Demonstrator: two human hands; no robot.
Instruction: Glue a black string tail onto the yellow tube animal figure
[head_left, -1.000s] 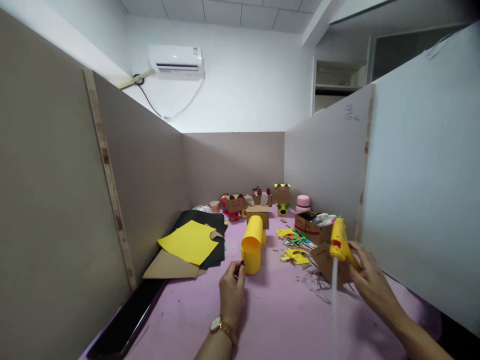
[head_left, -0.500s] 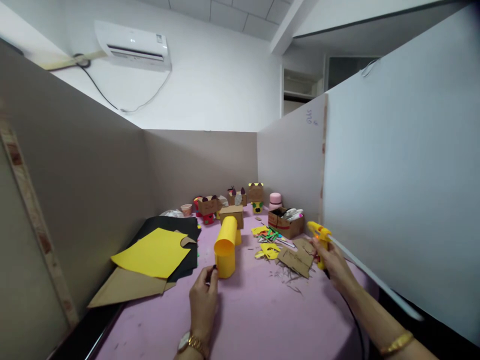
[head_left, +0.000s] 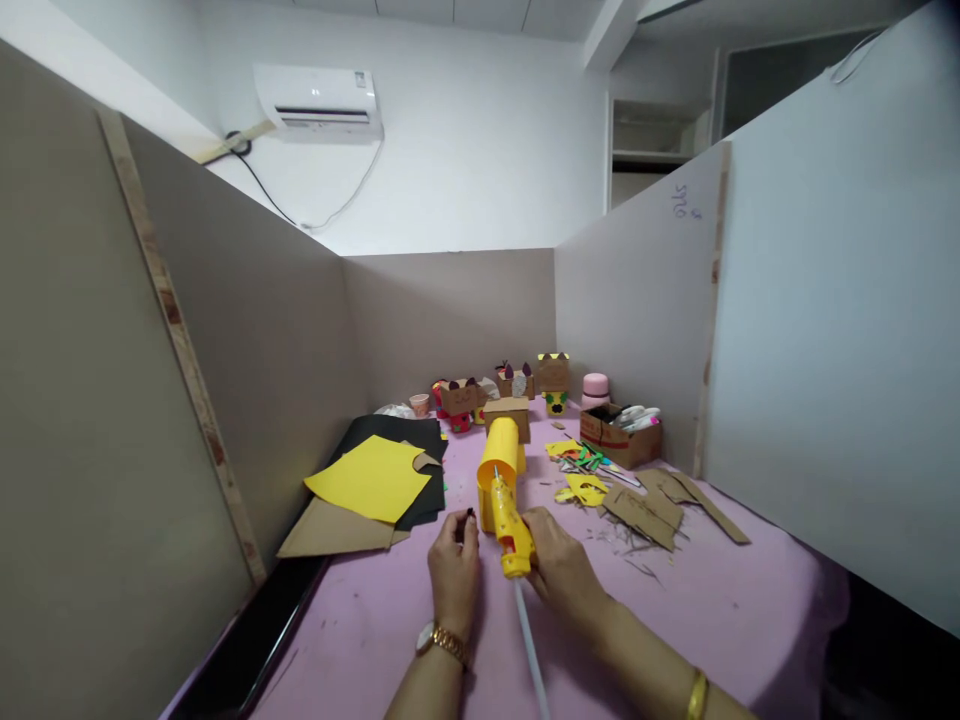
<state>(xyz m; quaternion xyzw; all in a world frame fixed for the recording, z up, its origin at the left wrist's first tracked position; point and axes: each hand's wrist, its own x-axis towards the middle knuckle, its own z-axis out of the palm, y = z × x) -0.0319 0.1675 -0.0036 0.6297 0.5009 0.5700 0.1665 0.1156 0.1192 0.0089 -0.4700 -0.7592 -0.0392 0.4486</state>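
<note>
Plainly, the left hand [head_left: 454,565] pinches a dark bit [head_left: 471,513]; the inward-angled right hand [head_left: 564,568] clasps a glue gun [head_left: 509,518].

The dark bit [head_left: 471,512] in the left hand [head_left: 454,570] is too small to identify.

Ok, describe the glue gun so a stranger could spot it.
Go to the pink table, then the right hand above it. That hand holds the glue gun, pointed toward the yellow tube; unlike that, it has a long white stick behind.
</note>
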